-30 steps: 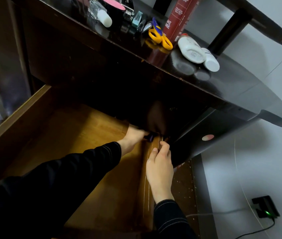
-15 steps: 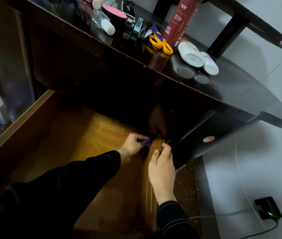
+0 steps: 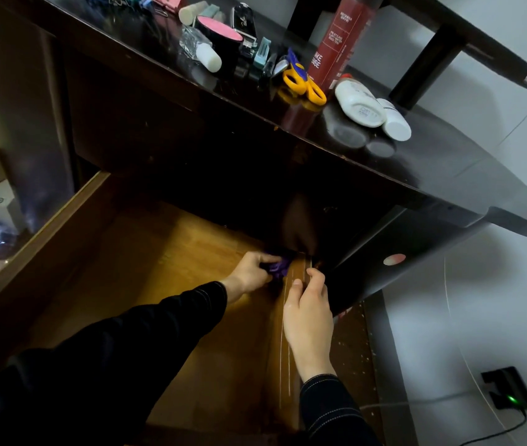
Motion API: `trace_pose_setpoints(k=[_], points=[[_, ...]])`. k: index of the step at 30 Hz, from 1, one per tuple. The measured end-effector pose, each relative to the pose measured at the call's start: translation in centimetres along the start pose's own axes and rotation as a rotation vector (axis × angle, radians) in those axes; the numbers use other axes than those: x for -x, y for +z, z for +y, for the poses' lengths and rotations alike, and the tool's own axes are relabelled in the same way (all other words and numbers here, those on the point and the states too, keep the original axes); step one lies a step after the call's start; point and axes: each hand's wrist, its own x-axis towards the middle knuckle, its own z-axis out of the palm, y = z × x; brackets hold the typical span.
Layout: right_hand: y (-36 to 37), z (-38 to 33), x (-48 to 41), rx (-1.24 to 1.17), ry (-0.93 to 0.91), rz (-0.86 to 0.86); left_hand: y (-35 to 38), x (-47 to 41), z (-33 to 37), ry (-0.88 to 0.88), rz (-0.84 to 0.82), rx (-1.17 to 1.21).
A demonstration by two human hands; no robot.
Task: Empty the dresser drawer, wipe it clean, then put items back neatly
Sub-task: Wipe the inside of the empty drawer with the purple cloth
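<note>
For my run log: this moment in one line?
phase: wiping | left hand: grips purple cloth in drawer corner | right hand: grips drawer side wall

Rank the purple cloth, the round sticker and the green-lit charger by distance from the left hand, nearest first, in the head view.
1. The purple cloth, gripped in the left hand itself.
2. The round sticker, to the right on the dresser side.
3. The charger, far lower right.

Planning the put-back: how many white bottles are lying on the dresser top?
2: a larger white bottle beside the yellow scissors, a smaller one against its right side. More may hide farther left.
</note>
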Motion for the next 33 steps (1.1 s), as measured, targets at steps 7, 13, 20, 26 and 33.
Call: trace_pose_setpoints(k=[7, 13, 20, 26, 33], points=[[0.1, 0.2, 0.0, -0.006, 0.005, 0.005, 1.2, 0.3, 2.2, 0.132, 0.110, 0.151], [0.1, 0.2, 0.1, 0.015, -0.003, 0.001, 0.4, 0.8, -0.4, 0.151, -0.012, -0.159], [0.3, 0.2, 0.1, 0.039, -0.017, 0.019, 1.2, 1.3, 0.4, 0.270, -0.007, -0.200], [0.1, 0.0, 0.1, 0.020, -0.013, 0.024, 0.8, 0.9, 0.4, 0.215, -0.028, -0.217], [-0.1, -0.2, 0.2, 0.019, -0.018, 0.010, 1.0, 1.4, 0.2, 0.256, 0.033, -0.164]])
